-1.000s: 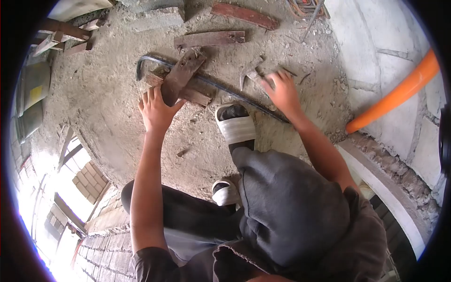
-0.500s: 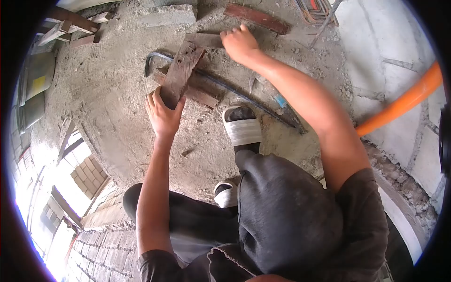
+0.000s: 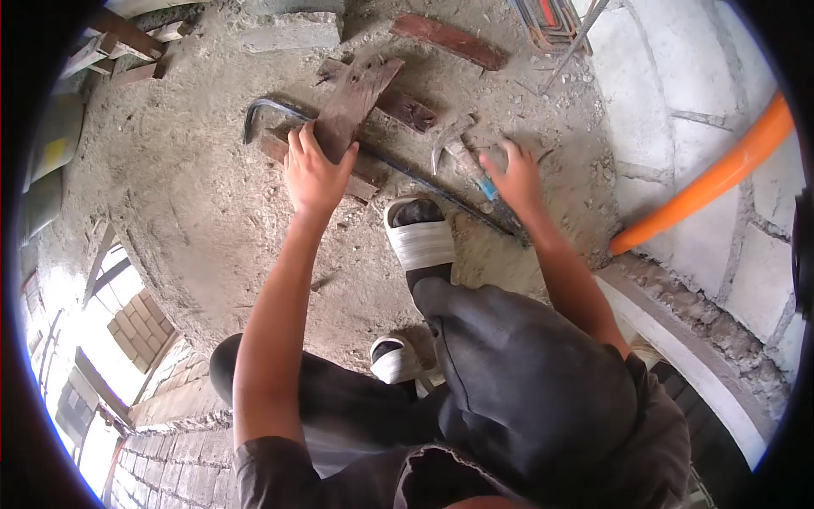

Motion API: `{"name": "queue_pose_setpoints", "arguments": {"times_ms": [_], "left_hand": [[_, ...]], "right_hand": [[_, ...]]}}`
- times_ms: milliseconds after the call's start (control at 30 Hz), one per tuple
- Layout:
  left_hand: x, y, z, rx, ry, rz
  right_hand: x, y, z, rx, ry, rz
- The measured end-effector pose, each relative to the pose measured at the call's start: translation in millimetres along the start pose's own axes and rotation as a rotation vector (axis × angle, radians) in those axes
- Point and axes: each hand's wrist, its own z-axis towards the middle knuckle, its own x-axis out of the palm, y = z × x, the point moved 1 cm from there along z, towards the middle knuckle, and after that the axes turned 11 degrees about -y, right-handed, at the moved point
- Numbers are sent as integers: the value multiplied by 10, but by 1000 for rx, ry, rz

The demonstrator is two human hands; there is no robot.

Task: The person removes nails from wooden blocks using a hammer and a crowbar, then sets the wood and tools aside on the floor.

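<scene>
My left hand (image 3: pixel 319 176) is closed around the near end of a brown wooden board (image 3: pixel 359 97). The board lies tilted across two shorter wood blocks: one block (image 3: pixel 407 110) under its far part, the other block (image 3: pixel 366 180) near my left hand. My right hand (image 3: pixel 515 178), fingers apart, is at the handle of a claw hammer (image 3: pixel 460 148) with a blue band; I see no grip around it. A dark pry bar (image 3: pixel 411 176) with a hooked end runs on the ground beneath the board, between my hands.
A reddish wood piece (image 3: pixel 449 41) and a grey concrete block (image 3: pixel 292 32) lie at the far side. Bent steel rods (image 3: pixel 551 30) sit by a block wall (image 3: pixel 691 76) on the right, where an orange pipe (image 3: pixel 708 187) slants. My sandalled foot (image 3: pixel 420 242) is close to the pry bar.
My right hand has left the far block and come back toward me, to the hammer. The board's far end has swung right, and my left hand still holds its near end.
</scene>
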Motion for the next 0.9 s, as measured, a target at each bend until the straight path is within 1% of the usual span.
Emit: {"name": "queue_pose_setpoints", "arguments": {"times_ms": [100, 167, 233, 267, 300, 333, 367, 433, 467, 533, 567, 600, 633, 667, 700, 733, 767, 800, 867, 900], "left_hand": [[168, -24, 112, 119, 38, 109], [253, -20, 178, 129, 39, 134], [286, -28, 196, 141, 71, 196], [277, -44, 208, 134, 72, 197], [266, -59, 230, 126, 116, 202], [247, -74, 261, 119, 158, 207], [218, -91, 286, 113, 153, 209], [178, -125, 340, 130, 257, 204], [167, -127, 369, 127, 248, 205], [168, -127, 386, 132, 290, 221], [128, -155, 403, 122, 330, 234], [101, -177, 434, 114, 333, 232], [73, -211, 472, 64, 400, 237], [88, -219, 472, 13, 468, 239], [135, -196, 460, 8, 474, 233], [177, -167, 451, 63, 404, 259], [202, -144, 453, 117, 327, 287], [230, -131, 464, 111, 317, 284], [325, -104, 458, 219, 201, 301], [403, -92, 438, 207, 188, 268]], "right_hand": [[-36, -64, -539, 0, 53, -49], [-1, -28, -614, -2, 75, -84], [36, -29, -695, 86, 258, -146], [44, -46, -720, 80, 263, -146], [53, -60, -717, 116, 211, -117], [29, -33, -667, 149, 156, -85], [-37, -26, -631, 142, 157, -83], [-265, -21, -526, 228, 226, -49], [-359, -33, -459, 220, 222, -48], [-514, -51, -313, 275, 350, -6], [-611, 52, -174, 268, 354, -9], [-720, 144, -29, 319, 375, 56], [-830, 251, 99, 374, 398, 118], [-919, 367, 217, 375, 407, 109], [-985, 509, 342, 418, 353, 322], [-1036, 627, 416, 458, 293, 535], [-1073, 717, 446, 387, 244, 496], [-1042, 680, 409, 375, 242, 494], [-903, 556, 258, 402, 269, 448], [-866, 535, 190, 470, 321, 465]]}}
